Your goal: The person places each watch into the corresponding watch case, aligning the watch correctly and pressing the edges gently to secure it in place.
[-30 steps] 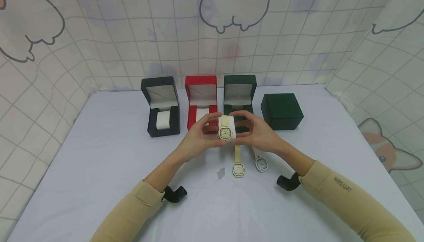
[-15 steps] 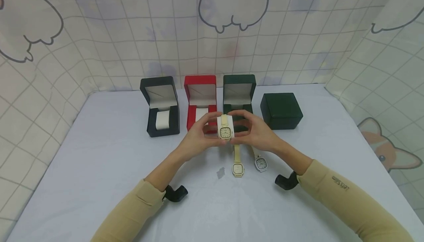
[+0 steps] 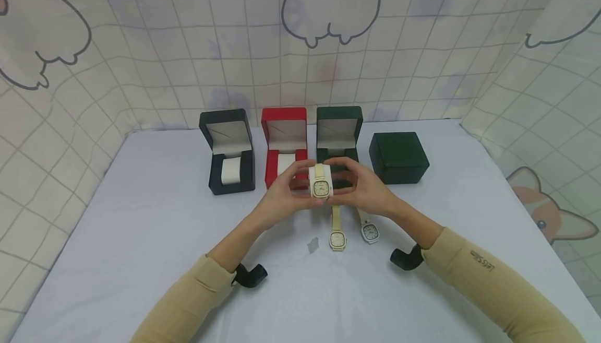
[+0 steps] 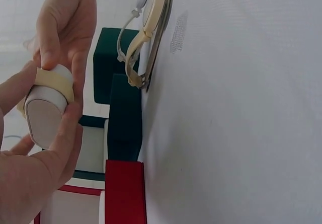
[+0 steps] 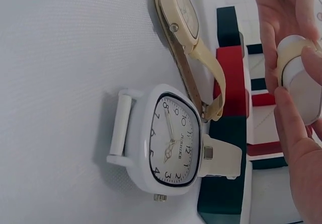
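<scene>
Both hands hold a cream watch (image 3: 321,188) wrapped round a white cushion (image 4: 46,118), raised over the table in front of the boxes. My left hand (image 3: 284,192) grips the cushion's left end and my right hand (image 3: 365,187) the right end, thumbs low and fingers above. The dial faces back toward me in the head view. Below the right hand, a second cream watch (image 3: 337,240) and a white watch (image 5: 173,141) lie on the table, their straps partly hidden by that hand in the head view.
Behind the hands stand three open watch boxes: dark (image 3: 217,182), red (image 3: 284,114) and green (image 3: 340,112). White cushions sit in the dark and red ones; the right hand partly covers the green one. A closed green box (image 3: 400,157) is at right. A grey mark (image 3: 313,245) shows on the tabletop.
The hands stay nearly in place around the watch and cushion, which shift only slightly. Boxes and the two lying watches have not moved.
</scene>
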`<action>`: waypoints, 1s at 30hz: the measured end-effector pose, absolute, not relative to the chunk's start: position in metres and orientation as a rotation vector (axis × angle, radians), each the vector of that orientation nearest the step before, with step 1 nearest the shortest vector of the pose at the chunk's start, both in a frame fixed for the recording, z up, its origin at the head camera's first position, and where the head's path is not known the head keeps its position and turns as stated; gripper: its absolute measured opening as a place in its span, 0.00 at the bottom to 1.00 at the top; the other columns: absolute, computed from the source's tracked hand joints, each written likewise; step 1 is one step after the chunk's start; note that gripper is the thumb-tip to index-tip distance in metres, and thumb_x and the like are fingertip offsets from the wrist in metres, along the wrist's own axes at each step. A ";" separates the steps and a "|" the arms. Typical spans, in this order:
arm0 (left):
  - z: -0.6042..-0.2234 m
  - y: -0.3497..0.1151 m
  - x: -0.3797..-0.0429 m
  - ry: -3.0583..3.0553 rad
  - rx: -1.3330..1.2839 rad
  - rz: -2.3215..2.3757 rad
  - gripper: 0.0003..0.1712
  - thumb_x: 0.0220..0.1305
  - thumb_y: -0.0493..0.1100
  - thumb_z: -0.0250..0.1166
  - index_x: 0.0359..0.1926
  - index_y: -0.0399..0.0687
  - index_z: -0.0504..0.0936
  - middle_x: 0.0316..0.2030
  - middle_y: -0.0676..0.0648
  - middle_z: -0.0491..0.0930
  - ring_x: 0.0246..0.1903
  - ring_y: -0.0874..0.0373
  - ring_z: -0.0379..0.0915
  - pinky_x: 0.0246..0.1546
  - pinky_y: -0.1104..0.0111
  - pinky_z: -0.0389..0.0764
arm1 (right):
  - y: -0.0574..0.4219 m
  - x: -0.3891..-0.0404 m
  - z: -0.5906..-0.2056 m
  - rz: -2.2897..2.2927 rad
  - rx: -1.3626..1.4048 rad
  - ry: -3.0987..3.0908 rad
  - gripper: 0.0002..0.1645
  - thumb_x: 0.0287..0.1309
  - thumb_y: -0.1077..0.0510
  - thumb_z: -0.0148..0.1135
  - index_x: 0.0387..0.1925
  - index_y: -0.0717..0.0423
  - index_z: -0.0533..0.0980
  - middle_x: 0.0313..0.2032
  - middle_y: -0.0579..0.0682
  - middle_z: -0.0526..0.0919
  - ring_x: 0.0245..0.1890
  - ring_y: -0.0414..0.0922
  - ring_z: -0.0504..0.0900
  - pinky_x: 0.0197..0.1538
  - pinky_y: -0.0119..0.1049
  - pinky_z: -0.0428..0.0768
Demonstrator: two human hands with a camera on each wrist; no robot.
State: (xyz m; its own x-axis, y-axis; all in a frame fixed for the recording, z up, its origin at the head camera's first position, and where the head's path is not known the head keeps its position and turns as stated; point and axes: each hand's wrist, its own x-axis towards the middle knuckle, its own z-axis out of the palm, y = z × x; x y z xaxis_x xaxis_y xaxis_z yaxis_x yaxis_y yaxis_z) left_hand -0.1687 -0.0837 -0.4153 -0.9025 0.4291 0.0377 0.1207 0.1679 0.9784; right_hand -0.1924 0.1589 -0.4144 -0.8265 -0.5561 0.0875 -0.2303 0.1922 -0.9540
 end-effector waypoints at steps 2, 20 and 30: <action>-0.415 -0.083 -0.168 2.197 0.555 1.806 0.46 0.59 0.39 0.78 0.74 0.64 0.67 0.69 0.50 0.66 0.63 0.47 0.69 0.54 0.60 0.82 | 0.160 -0.192 -0.414 -1.682 -0.745 2.187 0.48 0.52 0.70 0.77 0.71 0.58 0.63 0.69 0.54 0.66 0.63 0.56 0.75 0.54 0.41 0.83; -0.417 -0.079 -0.163 2.357 0.687 1.780 0.35 0.62 0.40 0.76 0.69 0.57 0.77 0.72 0.50 0.64 0.70 0.53 0.58 0.57 0.58 0.80 | 0.162 -0.191 -0.413 -1.696 -0.692 2.188 0.47 0.55 0.67 0.77 0.72 0.57 0.63 0.69 0.54 0.67 0.61 0.57 0.76 0.53 0.41 0.84; -0.417 -0.077 -0.163 2.377 0.673 1.766 0.33 0.63 0.40 0.75 0.69 0.57 0.77 0.70 0.49 0.66 0.65 0.50 0.66 0.57 0.61 0.80 | 0.161 -0.192 -0.414 -1.697 -0.703 2.189 0.45 0.55 0.68 0.76 0.70 0.57 0.64 0.69 0.54 0.66 0.62 0.56 0.76 0.53 0.41 0.84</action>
State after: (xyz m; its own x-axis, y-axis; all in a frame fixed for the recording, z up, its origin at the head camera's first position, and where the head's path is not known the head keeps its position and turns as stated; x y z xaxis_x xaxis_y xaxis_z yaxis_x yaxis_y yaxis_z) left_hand -0.1632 -0.0772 -0.4173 -0.8966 0.4070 0.1747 0.2848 0.2277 0.9312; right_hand -0.1922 0.1605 -0.4144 -0.8412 -0.5359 0.0716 -0.2029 0.1902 -0.9606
